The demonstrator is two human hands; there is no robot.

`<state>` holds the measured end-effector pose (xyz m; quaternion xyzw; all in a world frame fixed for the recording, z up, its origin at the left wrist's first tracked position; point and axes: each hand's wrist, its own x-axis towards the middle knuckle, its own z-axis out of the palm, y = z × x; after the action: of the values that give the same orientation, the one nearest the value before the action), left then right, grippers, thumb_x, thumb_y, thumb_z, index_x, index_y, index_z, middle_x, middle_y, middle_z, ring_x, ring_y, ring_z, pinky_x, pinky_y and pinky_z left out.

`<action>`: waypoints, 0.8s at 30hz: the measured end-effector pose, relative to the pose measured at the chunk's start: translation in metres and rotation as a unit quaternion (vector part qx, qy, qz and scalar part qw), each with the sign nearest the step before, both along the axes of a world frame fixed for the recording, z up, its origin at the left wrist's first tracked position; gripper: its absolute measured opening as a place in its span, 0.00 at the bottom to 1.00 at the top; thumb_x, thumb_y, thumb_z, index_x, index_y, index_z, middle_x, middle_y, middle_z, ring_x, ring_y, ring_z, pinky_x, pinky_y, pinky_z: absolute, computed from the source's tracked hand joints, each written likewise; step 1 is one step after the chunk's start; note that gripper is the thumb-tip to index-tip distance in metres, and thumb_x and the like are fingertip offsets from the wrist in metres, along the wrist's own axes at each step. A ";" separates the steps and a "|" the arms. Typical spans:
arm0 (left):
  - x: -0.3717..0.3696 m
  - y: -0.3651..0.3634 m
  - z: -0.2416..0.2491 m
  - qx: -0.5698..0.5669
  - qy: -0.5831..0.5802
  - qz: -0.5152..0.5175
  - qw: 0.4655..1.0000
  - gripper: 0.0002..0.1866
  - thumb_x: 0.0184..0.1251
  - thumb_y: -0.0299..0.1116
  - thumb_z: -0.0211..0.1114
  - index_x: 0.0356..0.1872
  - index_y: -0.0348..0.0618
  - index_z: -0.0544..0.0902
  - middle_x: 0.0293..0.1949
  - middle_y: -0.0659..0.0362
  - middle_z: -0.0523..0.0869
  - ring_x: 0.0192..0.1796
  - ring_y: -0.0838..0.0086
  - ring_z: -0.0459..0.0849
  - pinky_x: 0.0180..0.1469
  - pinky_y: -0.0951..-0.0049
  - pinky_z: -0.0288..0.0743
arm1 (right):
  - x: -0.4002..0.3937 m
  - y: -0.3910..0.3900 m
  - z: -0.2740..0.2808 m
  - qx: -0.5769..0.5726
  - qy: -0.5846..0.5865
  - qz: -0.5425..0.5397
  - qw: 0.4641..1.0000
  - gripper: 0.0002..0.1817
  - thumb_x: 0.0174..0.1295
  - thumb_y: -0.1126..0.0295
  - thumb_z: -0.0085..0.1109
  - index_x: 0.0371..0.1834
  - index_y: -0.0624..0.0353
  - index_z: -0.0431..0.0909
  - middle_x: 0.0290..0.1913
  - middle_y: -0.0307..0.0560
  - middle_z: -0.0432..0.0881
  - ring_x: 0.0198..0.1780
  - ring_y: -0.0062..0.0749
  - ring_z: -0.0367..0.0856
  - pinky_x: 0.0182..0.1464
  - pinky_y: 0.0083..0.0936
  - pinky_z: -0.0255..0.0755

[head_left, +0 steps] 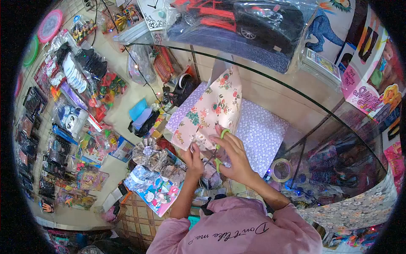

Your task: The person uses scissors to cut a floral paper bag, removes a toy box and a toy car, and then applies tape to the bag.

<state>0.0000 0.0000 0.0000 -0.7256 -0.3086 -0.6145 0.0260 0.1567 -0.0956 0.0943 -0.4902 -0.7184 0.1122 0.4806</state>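
My left hand [193,160] pinches the near edge of a pink floral sheet of paper [211,103], thumb pointing up. The sheet is raised and folded over, with its far end standing up near the glass. In my right hand [237,158] is a pair of scissors [218,165] with green handle loops, which sit apart from each other. Its blades point left, toward the paper and my left hand; their tips are hard to make out. Under the floral sheet lies purple flower-patterned paper [262,133], showing on both sides of it.
A curved glass edge [270,72] runs just beyond the paper. A roll of tape [281,170] lies to the right. At the left are a Hello Kitty package [157,192], a ribbon bow [148,151] and a wall of hanging goods. A boxed toy car [215,17] stands at the back.
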 end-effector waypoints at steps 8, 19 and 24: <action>-0.031 0.047 -0.013 -0.123 -0.207 -0.097 0.966 0.17 0.75 0.29 0.50 0.59 0.29 0.69 0.51 0.49 0.73 0.53 0.63 0.72 0.59 0.66 0.64 | 0.004 0.005 -0.002 -0.006 0.074 0.066 0.995 0.36 0.44 0.74 0.63 0.63 0.53 0.70 0.62 0.55 0.69 0.67 0.51 0.63 0.69 0.42 0.53; -0.019 0.010 0.034 -0.331 -0.250 -0.186 0.890 0.30 0.51 0.28 0.77 0.54 0.34 0.70 0.55 0.52 0.73 0.54 0.70 0.76 0.56 0.68 0.71 | 0.014 0.010 0.002 -0.007 0.031 0.062 0.998 0.38 0.41 0.77 0.62 0.64 0.53 0.69 0.63 0.56 0.69 0.67 0.52 0.63 0.70 0.42 0.53; -0.003 0.003 0.023 -0.299 -0.259 -0.114 0.911 0.26 0.51 0.29 0.77 0.49 0.32 0.74 0.49 0.53 0.77 0.48 0.72 0.78 0.52 0.69 0.73 | 0.019 0.017 0.001 0.011 0.015 0.047 0.999 0.37 0.42 0.76 0.62 0.64 0.54 0.68 0.62 0.57 0.69 0.68 0.52 0.62 0.71 0.44 0.52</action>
<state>-0.0028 0.0027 0.0231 -0.5450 -0.3890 -0.6586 -0.3433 0.1758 -0.0786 0.0955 -0.4492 -0.7342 0.1341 0.4911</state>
